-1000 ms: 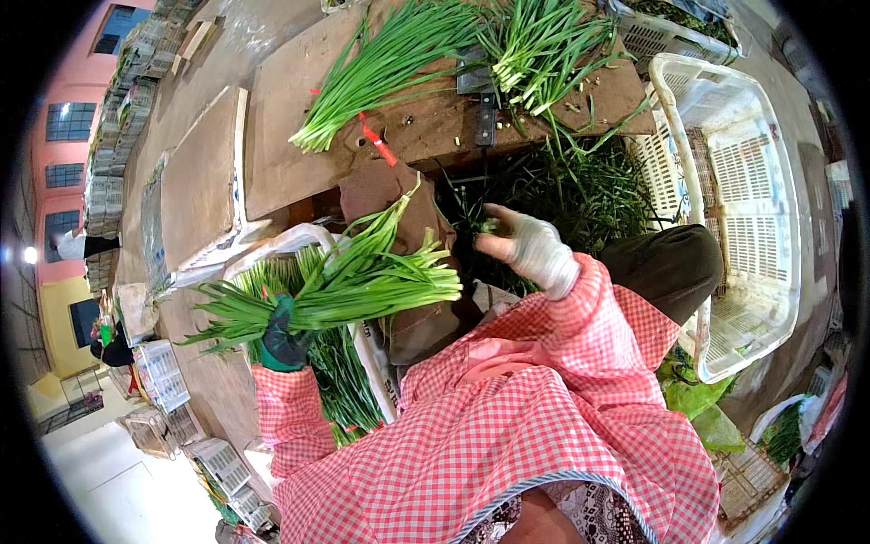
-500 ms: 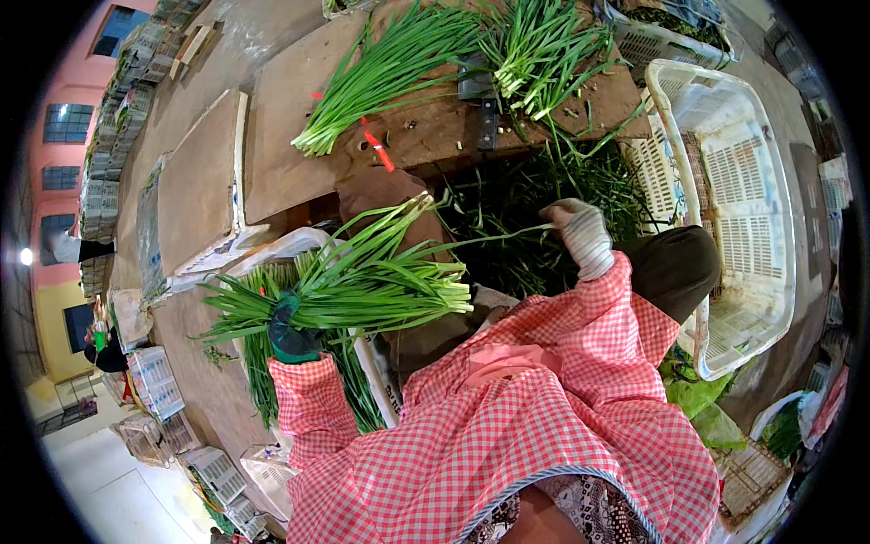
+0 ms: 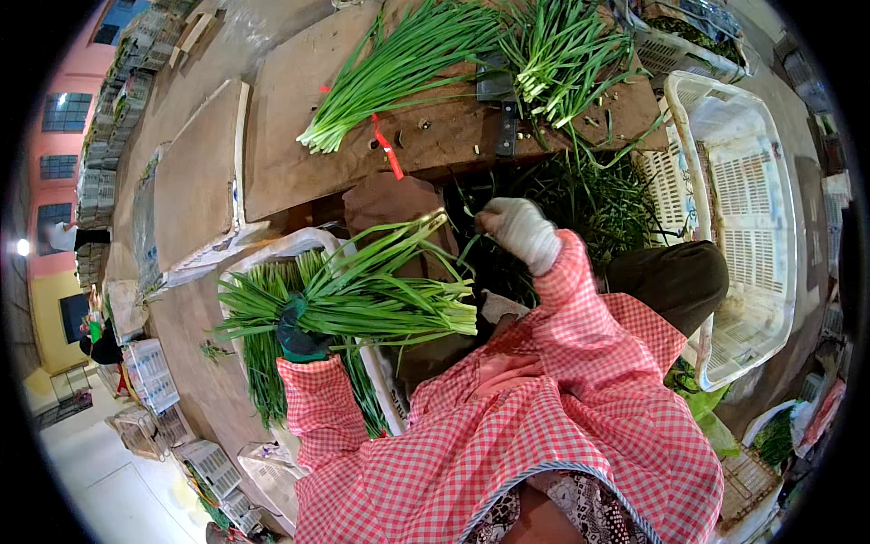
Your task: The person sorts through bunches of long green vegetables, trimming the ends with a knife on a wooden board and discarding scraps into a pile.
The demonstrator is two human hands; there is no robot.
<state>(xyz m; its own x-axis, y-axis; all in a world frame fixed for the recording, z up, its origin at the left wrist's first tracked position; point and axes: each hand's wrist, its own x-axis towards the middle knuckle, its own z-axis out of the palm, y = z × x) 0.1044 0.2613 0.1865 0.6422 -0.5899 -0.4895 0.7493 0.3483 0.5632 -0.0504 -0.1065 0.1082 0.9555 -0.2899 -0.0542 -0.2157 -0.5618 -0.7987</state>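
Note:
My left hand (image 3: 301,331), in a dark green glove, is closed around a bunch of garlic chives (image 3: 399,304). The bunch lies sideways over a white crate (image 3: 373,385), its pale cut ends to the right. To its upper right is my right hand (image 3: 521,231) in a whitish glove, fingers curled together. A thin green strand shows by those fingertips; whether they grip it is unclear. Below and beyond that hand lies a dark heap of loose leaves (image 3: 589,195). More chives (image 3: 267,381) fill the crate under my left hand.
Two chive bundles, a large one (image 3: 399,77) and a smaller one (image 3: 566,68), rest on a brown board (image 3: 281,136). Between them lies a dark-handled cleaver (image 3: 506,131); a red strip (image 3: 388,145) is nearby. A tall white plastic crate (image 3: 748,208) stands at my right.
My right hand has moved left toward the bunch. The long leaf stretched between it and the bunch no longer shows taut. My left hand keeps its hold on the bunch.

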